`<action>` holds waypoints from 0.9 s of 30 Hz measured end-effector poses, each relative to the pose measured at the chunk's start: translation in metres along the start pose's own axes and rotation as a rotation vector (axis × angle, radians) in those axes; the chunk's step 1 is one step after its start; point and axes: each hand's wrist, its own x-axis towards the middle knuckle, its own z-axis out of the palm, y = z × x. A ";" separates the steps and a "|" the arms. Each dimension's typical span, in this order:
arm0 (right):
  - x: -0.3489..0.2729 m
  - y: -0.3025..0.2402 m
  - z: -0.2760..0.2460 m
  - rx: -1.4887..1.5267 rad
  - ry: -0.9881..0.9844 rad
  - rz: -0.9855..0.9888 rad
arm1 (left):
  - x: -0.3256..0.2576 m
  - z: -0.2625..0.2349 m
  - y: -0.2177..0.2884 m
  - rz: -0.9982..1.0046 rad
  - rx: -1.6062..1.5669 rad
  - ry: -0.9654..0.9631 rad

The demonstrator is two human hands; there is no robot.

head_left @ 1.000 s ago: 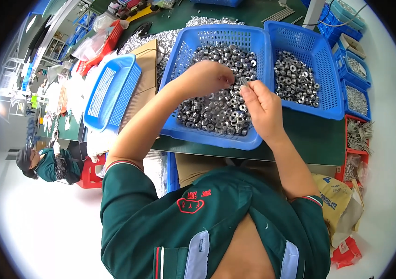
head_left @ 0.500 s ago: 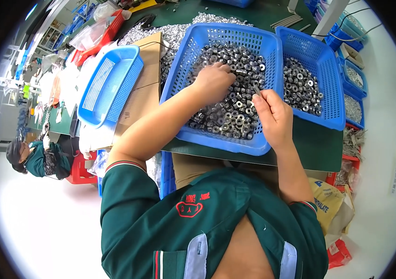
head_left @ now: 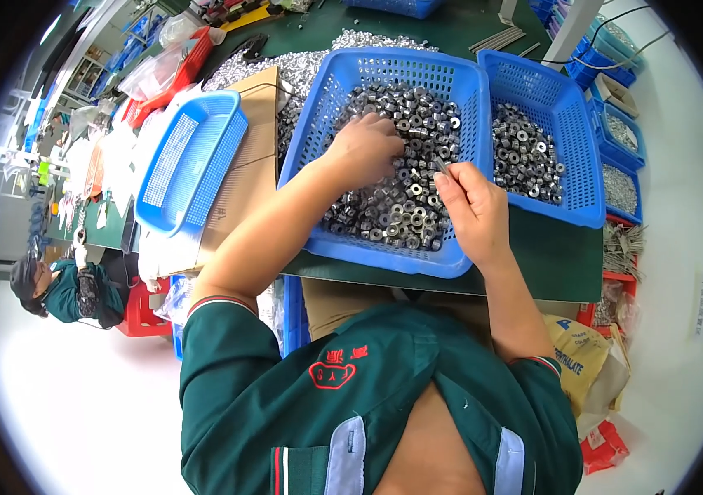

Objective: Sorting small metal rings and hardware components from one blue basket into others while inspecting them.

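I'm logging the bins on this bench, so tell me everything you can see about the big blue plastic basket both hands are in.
The big blue plastic basket is rectangular, with perforated mesh walls and a solid rim. It sits on the dark green table, touching a second blue basket on its right. It holds small silvery ring-shaped metal parts. The left hand digs into them; the right hand pinches a thin metal piece.

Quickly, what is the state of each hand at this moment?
Left hand: curled, fingers down in the metal rings in the blue basket; grip cannot be told.
Right hand: closed, pinching a thin metal rod.
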 end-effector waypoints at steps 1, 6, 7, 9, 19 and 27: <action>0.000 -0.001 0.000 -0.004 0.007 -0.010 | 0.001 0.002 0.005 -0.007 0.041 0.000; 0.001 -0.001 0.001 -0.003 0.023 -0.030 | 0.005 0.010 0.003 0.000 0.099 0.007; 0.001 -0.001 0.002 -0.008 0.031 -0.042 | 0.004 0.011 0.003 -0.005 0.073 0.007; 0.001 0.002 0.002 -0.013 0.018 -0.025 | 0.005 0.010 0.002 -0.011 -0.025 0.019; 0.002 0.002 0.001 -0.095 -0.035 -0.033 | -0.006 -0.038 0.006 -0.141 -1.612 -0.146; 0.004 0.002 0.001 -0.244 -0.080 -0.062 | -0.008 -0.040 0.013 -0.123 -1.522 -0.172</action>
